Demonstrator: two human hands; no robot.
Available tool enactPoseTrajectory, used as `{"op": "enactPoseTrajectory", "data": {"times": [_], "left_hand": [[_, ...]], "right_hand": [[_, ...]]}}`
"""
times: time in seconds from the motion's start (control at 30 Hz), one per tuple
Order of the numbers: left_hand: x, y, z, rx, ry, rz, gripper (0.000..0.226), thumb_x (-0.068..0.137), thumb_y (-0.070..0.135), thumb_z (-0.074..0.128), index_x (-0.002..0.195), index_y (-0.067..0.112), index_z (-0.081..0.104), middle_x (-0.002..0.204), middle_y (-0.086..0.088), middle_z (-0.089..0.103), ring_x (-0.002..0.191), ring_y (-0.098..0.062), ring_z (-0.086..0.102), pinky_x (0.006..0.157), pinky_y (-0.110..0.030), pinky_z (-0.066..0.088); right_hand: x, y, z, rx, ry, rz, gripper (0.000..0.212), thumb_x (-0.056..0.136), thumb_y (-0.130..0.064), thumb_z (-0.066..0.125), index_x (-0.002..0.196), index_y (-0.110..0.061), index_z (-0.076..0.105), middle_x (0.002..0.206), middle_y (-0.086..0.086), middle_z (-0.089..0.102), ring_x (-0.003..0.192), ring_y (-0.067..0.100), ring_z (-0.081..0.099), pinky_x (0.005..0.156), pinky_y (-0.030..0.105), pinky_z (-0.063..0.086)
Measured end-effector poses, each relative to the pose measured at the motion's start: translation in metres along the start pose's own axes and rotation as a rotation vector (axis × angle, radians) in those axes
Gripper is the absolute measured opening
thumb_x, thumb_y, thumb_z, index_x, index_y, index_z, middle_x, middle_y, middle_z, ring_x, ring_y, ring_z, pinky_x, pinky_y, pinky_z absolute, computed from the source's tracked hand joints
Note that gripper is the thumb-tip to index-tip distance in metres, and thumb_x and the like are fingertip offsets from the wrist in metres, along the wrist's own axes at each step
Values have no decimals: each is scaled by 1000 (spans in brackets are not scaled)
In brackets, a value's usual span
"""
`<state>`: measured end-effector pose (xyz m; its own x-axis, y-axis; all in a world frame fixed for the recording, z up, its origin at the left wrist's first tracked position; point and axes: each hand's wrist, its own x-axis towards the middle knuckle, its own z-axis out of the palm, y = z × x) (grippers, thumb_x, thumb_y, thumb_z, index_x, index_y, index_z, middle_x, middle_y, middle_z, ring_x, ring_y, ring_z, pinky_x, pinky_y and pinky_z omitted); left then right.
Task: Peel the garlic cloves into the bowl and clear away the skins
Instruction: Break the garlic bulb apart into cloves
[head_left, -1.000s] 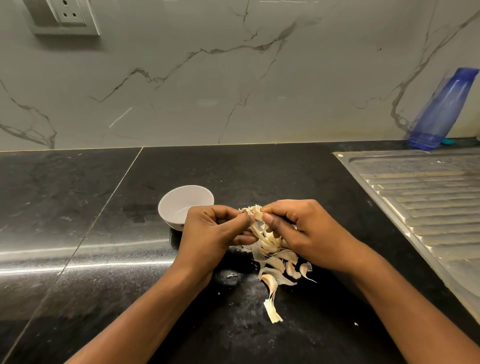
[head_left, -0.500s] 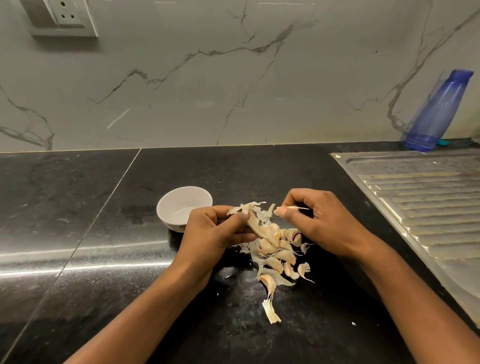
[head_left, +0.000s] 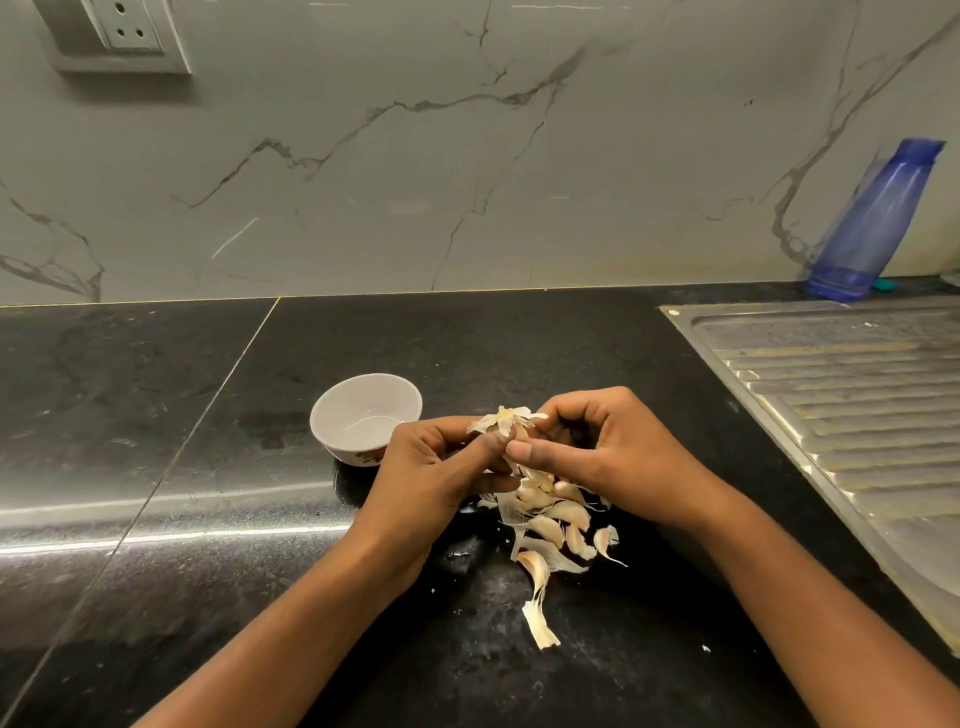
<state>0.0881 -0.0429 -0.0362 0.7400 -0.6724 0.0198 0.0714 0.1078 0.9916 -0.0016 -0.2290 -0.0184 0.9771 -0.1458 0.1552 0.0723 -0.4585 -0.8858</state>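
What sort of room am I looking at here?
Most likely a home kitchen: a black polished stone countertop, a ribbed stainless steel sink drainboard on the right, and pale garlic cloves heaped near a small white round bowl.

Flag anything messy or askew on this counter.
Garlic skins and cloves lie scattered on the black counter, outside the white bowl, normal mid-peeling. The blue bottle at the back right looks tilted against the wall, perhaps lens distortion.
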Motion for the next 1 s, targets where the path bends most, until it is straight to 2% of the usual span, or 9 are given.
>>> {"op": "enactPoseTrajectory", "data": {"times": [0.07, 0.2, 0.4, 0.53, 0.63, 0.77, 0.9, 1.0], "left_hand": [[-1, 0, 0, -41, -6, 3, 21, 97, 15, 66, 108, 3, 80, 101, -15, 80, 91, -23, 78, 78, -29, 64], [-2, 0, 0, -61, -21, 31, 20, 96, 12, 68, 109, 2, 79, 103, -17, 80, 97, -31, 78, 83, -33, 64], [-5, 0, 2, 15, -34, 117, 19, 99, 10, 66, 109, 1, 79, 98, -16, 81, 92, -33, 79, 84, -39, 65], [-4, 0, 1, 77, -52, 126, 18, 100, 9, 65, 108, 6, 80, 94, -12, 82, 89, -28, 80, 80, -33, 64], [-1, -1, -3, 226, -65, 197, 16, 101, 6, 66, 105, 6, 82, 91, -9, 81, 84, -26, 79, 75, -32, 62], [0, -4, -7, 364, -58, 246, 18, 101, 3, 66, 102, 8, 83, 89, -5, 80, 83, -24, 78, 76, -38, 65], [0, -6, -7, 385, -34, 265, 17, 101, 8, 67, 104, 12, 83, 88, -4, 81, 81, -25, 78, 76, -46, 66], [1, -5, -8, 355, -24, 245, 16, 101, 13, 68, 106, 12, 83, 89, -4, 81, 82, -26, 78, 78, -46, 66]], "right_hand": [[1, 1, 1, 75, -9, 31, 22, 86, -39, 84, 93, -19, 81, 83, 13, 75, 68, 21, 62, 64, 28, 53], [2, 4, -2, 166, -13, 72, 24, 82, -36, 86, 92, -15, 81, 87, 16, 76, 73, 23, 66, 72, 36, 56], [1, 5, -3, 212, -41, 82, 21, 83, -26, 84, 91, -7, 81, 85, 13, 76, 71, 21, 67, 68, 30, 57], [1, 5, -8, 199, -80, 93, 24, 82, -27, 84, 91, -5, 81, 86, 16, 76, 70, 22, 65, 65, 25, 55], [1, 5, -11, 125, -116, 82, 19, 89, -24, 82, 96, -7, 84, 84, 15, 77, 68, 21, 64, 63, 26, 52], [-1, 5, -11, -13, -170, 35, 15, 97, -30, 76, 98, -18, 84, 73, 9, 69, 63, 24, 53, 58, 36, 43], [-2, 7, -11, -65, -205, 31, 16, 105, -31, 67, 105, -21, 79, 82, 12, 65, 67, 19, 52, 63, 41, 43], [-3, 6, -11, -111, -224, 20, 20, 108, -34, 61, 112, -21, 75, 89, 15, 67, 71, 34, 54, 64, 50, 46]]}}
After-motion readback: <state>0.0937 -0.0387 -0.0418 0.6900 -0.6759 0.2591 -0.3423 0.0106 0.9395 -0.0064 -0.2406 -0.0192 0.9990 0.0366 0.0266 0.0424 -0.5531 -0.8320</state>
